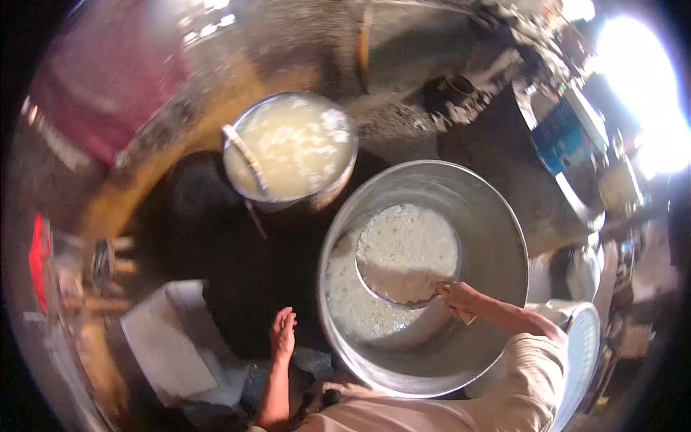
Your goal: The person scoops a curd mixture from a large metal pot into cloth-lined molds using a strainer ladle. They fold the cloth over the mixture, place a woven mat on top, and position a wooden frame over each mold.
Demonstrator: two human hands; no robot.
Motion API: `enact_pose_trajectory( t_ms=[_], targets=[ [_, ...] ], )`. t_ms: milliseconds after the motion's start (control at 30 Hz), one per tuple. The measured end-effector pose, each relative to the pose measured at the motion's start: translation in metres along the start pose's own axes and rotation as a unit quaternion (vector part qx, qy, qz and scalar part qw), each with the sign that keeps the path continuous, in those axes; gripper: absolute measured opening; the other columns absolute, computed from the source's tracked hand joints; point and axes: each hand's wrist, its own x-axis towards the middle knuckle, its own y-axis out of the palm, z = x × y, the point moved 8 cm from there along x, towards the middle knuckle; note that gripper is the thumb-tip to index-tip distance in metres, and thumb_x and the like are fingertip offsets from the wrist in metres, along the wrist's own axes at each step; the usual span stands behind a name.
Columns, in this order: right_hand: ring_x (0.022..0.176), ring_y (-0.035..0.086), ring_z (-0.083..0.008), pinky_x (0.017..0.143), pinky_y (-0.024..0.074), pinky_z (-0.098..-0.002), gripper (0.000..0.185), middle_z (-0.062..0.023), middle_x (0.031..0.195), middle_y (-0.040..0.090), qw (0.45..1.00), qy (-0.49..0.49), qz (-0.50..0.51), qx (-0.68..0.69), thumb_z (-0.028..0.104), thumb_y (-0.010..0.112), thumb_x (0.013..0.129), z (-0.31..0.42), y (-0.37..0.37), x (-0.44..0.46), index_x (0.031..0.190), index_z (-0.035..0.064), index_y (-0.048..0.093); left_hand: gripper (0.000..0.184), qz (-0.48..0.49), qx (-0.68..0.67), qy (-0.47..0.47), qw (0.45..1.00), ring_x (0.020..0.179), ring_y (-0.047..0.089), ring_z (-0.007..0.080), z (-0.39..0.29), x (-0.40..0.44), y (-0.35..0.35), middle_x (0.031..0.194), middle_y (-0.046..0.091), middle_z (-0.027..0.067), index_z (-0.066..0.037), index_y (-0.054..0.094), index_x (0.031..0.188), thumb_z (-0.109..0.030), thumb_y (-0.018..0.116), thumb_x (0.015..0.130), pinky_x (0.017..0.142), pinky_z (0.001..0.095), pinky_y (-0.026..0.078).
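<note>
My right hand [456,298] is closed around the short, wooden-looking handle of a wide round scoop [412,288]. The scoop is inside a large metal pot [497,216] and is full of a pale, lumpy white mass. More of the same whitish mass [353,295] lies in the pot, left of and below the scoop. Whether the scoop has holes cannot be made out. My left hand [283,333] is raised to the left of the pot, empty, its fingers extended and touching nothing.
A smaller pot [352,155] of cloudy yellowish liquid with white clumps stands beyond, a pale stick [246,155] leaning in it. A light box-like block [173,345] sits at lower left. A blue bucket [565,137] and a pale blue tub [584,345] are at right.
</note>
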Motion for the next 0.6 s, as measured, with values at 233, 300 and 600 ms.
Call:
enact_pose_trajectory(
  t_ms=[233, 300, 600],
  targets=[
    [0.046, 0.050, -0.0134, 0.040, 0.0419, -0.0297, 0.023, -0.0045, 0.056, 0.051, 0.978, -0.073, 0.087, 0.177, 0.003, 0.059, 0.074, 0.246, 0.032, -0.096, 0.095, -0.0005, 0.050, 0.033, -0.172, -0.151, -0.066, 0.971, 0.079, 0.057, 0.0127, 0.120, -0.075, -0.241, 0.097, 0.060, 0.0040, -0.005, 0.056, 0.107, -0.025, 0.058, 0.081, 0.064, 0.0277, 0.043],
    [0.048, 0.050, -0.0134, 0.040, 0.0410, -0.0293, 0.036, -0.0035, 0.061, 0.050, 0.955, -0.100, 0.145, 0.239, 0.004, 0.062, 0.073, 0.319, 0.071, -0.089, 0.104, 0.0028, 0.044, 0.035, -0.229, -0.201, -0.077, 0.949, 0.079, 0.057, 0.0125, 0.144, -0.104, -0.302, 0.096, 0.060, 0.0028, -0.006, 0.055, 0.109, -0.026, 0.059, 0.080, 0.064, 0.0287, 0.043],
    [0.062, 0.056, -0.0206, 0.056, 0.0474, -0.0331, 0.039, -0.0077, 0.074, 0.056, 0.899, -0.404, 0.170, 0.029, 0.016, 0.061, 0.073, 0.642, 0.340, 0.043, 0.109, 0.0085, 0.050, 0.024, -0.446, -0.297, -0.093, 0.839, 0.076, 0.057, 0.0117, 0.238, -0.218, -0.460, 0.089, 0.059, 0.0045, -0.001, 0.057, 0.101, -0.018, 0.056, 0.084, 0.069, 0.0263, 0.046]
  ],
)
